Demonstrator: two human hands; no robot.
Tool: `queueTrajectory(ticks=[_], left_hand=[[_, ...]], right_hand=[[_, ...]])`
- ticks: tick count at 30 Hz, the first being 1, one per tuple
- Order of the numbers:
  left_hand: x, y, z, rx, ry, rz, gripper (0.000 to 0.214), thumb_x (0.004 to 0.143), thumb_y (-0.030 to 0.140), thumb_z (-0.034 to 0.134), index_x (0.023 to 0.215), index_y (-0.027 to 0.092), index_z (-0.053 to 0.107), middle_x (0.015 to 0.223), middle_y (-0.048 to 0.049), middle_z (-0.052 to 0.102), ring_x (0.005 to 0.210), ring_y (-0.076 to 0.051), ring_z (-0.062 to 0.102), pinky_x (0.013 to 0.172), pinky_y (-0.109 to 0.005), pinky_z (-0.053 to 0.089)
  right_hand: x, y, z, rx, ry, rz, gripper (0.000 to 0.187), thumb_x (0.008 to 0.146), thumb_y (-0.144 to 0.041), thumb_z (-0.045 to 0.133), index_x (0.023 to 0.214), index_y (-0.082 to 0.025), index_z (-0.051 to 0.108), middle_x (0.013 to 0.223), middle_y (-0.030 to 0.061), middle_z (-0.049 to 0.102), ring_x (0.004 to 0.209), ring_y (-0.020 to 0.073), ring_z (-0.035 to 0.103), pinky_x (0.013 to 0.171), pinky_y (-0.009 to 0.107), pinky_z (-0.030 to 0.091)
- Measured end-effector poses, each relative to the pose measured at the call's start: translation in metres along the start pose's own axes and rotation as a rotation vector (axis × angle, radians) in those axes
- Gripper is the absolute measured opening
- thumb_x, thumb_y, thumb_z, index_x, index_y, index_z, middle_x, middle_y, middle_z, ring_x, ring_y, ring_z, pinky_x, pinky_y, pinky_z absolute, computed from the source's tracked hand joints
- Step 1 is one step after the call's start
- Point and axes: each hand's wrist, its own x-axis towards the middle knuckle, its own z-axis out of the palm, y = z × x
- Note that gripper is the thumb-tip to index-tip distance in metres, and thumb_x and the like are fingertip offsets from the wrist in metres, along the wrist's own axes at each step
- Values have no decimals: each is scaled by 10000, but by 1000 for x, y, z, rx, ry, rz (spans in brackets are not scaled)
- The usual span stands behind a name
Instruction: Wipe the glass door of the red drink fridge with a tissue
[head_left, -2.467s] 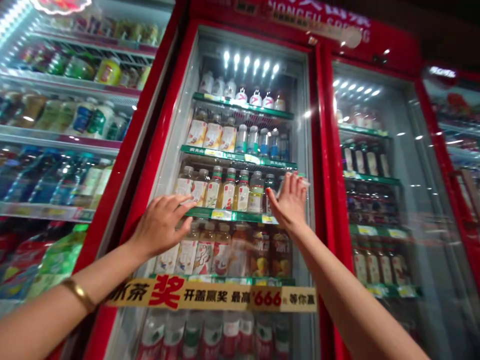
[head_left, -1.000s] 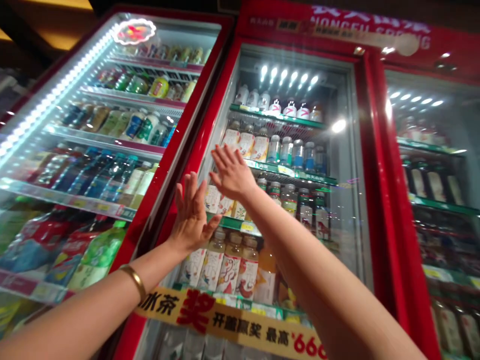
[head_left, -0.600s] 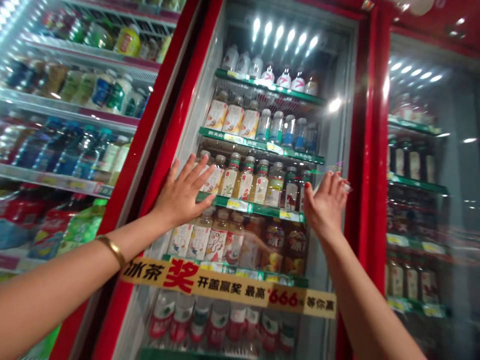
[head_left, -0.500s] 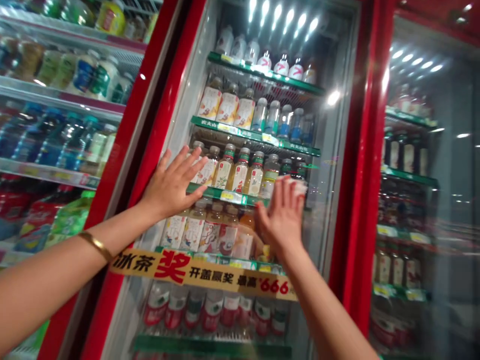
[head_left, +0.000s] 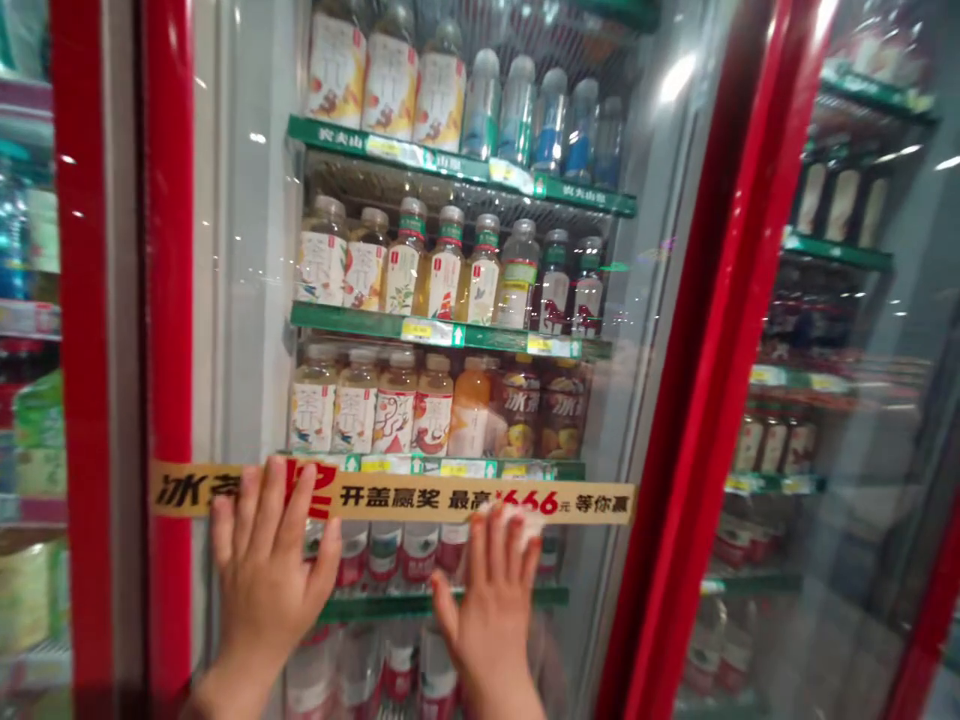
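My left hand lies flat and open on the glass door of a red-framed drinks fridge, its fingers over the left end of a yellow banner sticker. Beside it my right hand presses the same glass with fingers stretched up, and something small and white sits under its fingertips at the sticker's lower edge. Neither hand grips anything I can name. Behind the glass stand rows of bottled drinks on green shelves.
A red door frame separates this fridge from another glass-door fridge on the right. A red post and a further cooler with bottles stand on the left. Glare spots reflect on the glass.
Both hands have slid down the glass from the middle shelf level to the yellow banner. The view has dropped and come closer to the door.
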Motion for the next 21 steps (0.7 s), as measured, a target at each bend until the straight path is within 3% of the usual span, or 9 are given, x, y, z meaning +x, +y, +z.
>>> queueTrajectory(ticks=[2,3,6,9,11,13,16,19,21], left_hand=[[-39,-5,2,24,-11,10,884,991,271,655,1774,329,248,1869,-34,207,1757,-296,176,1467,-600,126],[-56,-8,3,36,-22,23,890,985,261,656,1774,313,247,1872,-43,202,1758,-294,170,1467,-592,128],[-97,-16,6,60,-67,28,927,963,237,662,1779,254,224,1882,-80,162,1766,-318,124,1462,-623,121],[-114,-18,7,65,-82,-36,957,948,226,665,1784,229,198,1886,-110,138,1767,-376,101,1442,-706,125],[-116,-18,8,53,-77,-46,960,942,224,664,1783,234,202,1883,-110,150,1762,-400,115,1431,-737,135],[-114,-19,8,35,-78,-13,951,940,229,655,1781,248,211,1882,-85,152,1760,-399,119,1433,-737,130],[-111,-23,9,7,-73,20,943,943,251,631,1781,271,198,1884,-31,117,1764,-392,85,1437,-743,116],[-112,-20,9,5,-69,-20,930,951,262,604,1782,284,187,1887,-8,105,1769,-368,74,1440,-728,160],[-112,-16,9,23,-65,-39,921,957,259,596,1783,278,188,1890,-9,108,1772,-341,79,1450,-687,173]], right_hand=[[-56,2,11,15,-10,-195,896,997,-637,624,1779,-367,279,1741,51,509,1713,413,286,1348,714,335],[-75,14,13,-28,14,-157,895,1013,-612,606,1788,-337,253,1763,79,470,1719,425,260,1339,744,334],[-87,55,10,-118,101,253,864,1100,-530,411,1803,-172,59,1851,224,169,1730,491,119,1254,878,329],[-68,34,11,-91,135,543,846,1120,-515,293,1785,-102,-30,1850,282,27,1732,499,37,1220,925,302],[-72,-10,21,-55,85,434,879,1104,-561,363,1794,-117,51,1838,273,187,1738,478,60,1245,910,285],[-95,-45,34,-8,38,157,875,1071,-622,439,1796,-192,201,1770,201,425,1744,434,120,1312,854,248],[-134,-36,43,-4,78,-42,812,1075,-606,413,1790,-256,251,1753,130,476,1749,377,152,1377,784,168],[-137,18,34,-134,130,323,831,1108,-533,320,1798,-144,67,1845,240,189,1741,459,76,1279,914,208],[-123,30,32,-174,151,539,866,1113,-550,275,1782,-80,-12,1847,287,33,1728,511,35,1213,954,269]])
